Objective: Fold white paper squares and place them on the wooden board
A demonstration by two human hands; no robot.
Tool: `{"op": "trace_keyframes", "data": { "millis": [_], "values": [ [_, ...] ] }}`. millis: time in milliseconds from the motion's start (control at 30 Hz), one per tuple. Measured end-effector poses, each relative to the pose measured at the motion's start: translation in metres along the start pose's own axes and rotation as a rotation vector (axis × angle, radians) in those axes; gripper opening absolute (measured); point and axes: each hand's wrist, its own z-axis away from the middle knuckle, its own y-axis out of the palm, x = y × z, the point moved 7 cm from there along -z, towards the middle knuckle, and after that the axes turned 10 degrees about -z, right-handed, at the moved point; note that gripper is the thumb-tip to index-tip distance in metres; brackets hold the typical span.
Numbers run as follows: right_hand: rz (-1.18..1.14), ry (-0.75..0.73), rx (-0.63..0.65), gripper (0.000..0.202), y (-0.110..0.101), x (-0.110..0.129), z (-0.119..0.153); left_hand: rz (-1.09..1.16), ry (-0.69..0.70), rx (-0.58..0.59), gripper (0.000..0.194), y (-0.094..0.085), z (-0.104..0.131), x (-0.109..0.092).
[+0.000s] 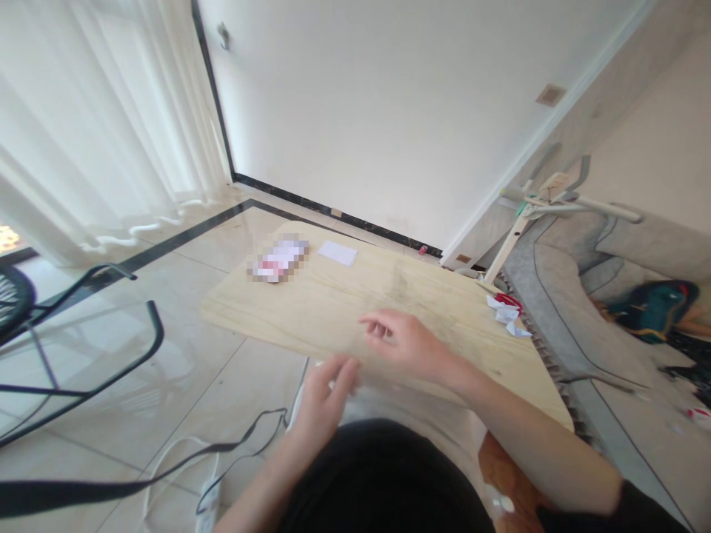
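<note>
Over the front part of the pale wooden table (311,311) is my right hand (403,340), its fingers loosely bent and apart, and nothing shows in it. My left hand (327,389) is at the table's near edge, lower and further left. Its fingers are bent and slightly blurred, with a small gap between them, and I see no object held there. A white card or paper (338,253) lies flat near the far edge. Left of it is a blurred-out white and pink item (279,259). At the right end are crumpled white paper pieces (506,314) and red-handled scissors (508,299).
A black metal frame with a wheel (105,370) stands on the tiled floor at left. Below it run a black strap (167,465) and a white power strip (208,503). A grey sofa (561,255) and a white exercise stand (508,240) are at right.
</note>
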Motion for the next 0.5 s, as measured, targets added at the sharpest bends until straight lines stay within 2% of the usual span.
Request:
{"op": "trace_keyframes", "data": {
  "millis": [133, 267, 367, 500],
  "values": [
    [0.123, -0.045, -0.142, 0.023, -0.028, -0.025, -0.072, 0.046, -0.060, -0.018, 0.029, -0.007, 0.000, 0.010],
    [0.291, -0.004, -0.133, 0.026, -0.032, -0.056, -0.134, 0.081, -0.093, 0.023, 0.026, 0.000, 0.006, 0.021],
    [0.364, 0.036, -0.085, 0.026, -0.026, -0.075, -0.162, 0.061, -0.098, 0.062, 0.028, 0.001, 0.007, 0.024],
    [0.392, 0.066, -0.034, 0.024, -0.015, -0.095, -0.183, 0.084, -0.083, 0.083, 0.031, -0.005, 0.008, 0.021]
  ]
}}
